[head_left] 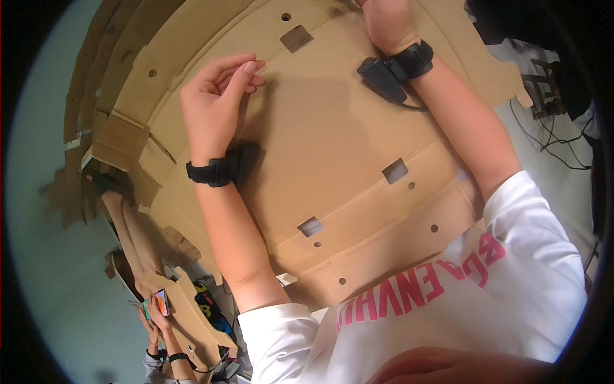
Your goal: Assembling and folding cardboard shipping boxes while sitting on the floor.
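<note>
Head view: a large flat sheet of brown cardboard [332,134] fills the middle of the picture, lying under both of the person's forearms and running from the white T-shirt [460,307] at the lower edge up to the top rim. It has crease lines, small round holes and several square cut-outs, one near the top centre [296,38], one at the right [394,171] and one lower down [310,226].

The left hand [214,105] rests on the cardboard left of centre. Its grip is half closed: the fingers curl loosely inward, the fingertips [251,67] close to the thumb, and nothing is held between them. A black wrist strap [214,171] circles the left wrist.

The right hand [387,22] reaches to the top edge of the picture and is partly cut off there, so I cannot tell whether its grip is open or closed, nor what it holds; it lies on or just above the far part of the cardboard. A black band with a small black box [393,70] sits on the right wrist, with a thin cable trailing from it.

To the left, more cut cardboard pieces [102,128] are stacked beside the big sheet. At the lower left, another person's hands [157,307] hold a small colourful phone-like object [161,301], next to a further cardboard piece [192,313]. Dark cables [550,134] lie on the pale floor at the right.
</note>
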Available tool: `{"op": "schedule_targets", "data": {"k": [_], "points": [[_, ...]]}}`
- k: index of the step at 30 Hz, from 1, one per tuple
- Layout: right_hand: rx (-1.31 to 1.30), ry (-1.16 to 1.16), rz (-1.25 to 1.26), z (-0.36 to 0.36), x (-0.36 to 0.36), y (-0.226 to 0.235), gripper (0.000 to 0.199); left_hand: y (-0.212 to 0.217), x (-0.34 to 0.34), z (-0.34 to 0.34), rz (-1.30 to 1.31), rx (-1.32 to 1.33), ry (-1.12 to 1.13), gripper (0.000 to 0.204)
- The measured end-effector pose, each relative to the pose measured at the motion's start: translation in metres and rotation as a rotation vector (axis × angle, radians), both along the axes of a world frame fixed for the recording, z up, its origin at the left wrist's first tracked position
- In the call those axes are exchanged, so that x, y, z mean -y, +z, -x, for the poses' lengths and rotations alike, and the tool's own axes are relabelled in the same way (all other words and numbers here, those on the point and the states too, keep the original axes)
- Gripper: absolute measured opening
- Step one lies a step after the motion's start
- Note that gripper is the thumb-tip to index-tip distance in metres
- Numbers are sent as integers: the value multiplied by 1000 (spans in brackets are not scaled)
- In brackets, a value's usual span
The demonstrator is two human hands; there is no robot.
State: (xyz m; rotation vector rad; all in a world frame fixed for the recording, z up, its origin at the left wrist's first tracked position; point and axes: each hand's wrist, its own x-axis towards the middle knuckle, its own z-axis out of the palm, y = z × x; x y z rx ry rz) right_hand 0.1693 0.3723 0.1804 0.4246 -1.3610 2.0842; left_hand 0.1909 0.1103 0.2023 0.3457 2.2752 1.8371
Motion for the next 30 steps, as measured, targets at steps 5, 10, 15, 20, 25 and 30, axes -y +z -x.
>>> {"op": "schedule_targets", "data": {"k": [5, 10, 15, 20, 25, 30], "points": [[-222, -272, -424, -9, 0, -1, 76, 1, 1, -3, -50, 14, 4, 20], [303, 433, -568, -36, 17, 12, 20, 17, -10, -15, -59, 44, -5, 27], [457, 669, -487, -50, 21, 25, 21, 19, -19, -27, -207, 43, 1, 21], [299, 550, -615, -45, 21, 30, 19, 9, -19, -23, -101, 63, 49, 18], [155, 343, -478, -62, -42, 87, 18, 6, -31, -37, 82, -46, -136, 18], [276, -28, -555, -150, -177, 117, 18, -3, -61, -69, 730, -810, -303, 23]]}}
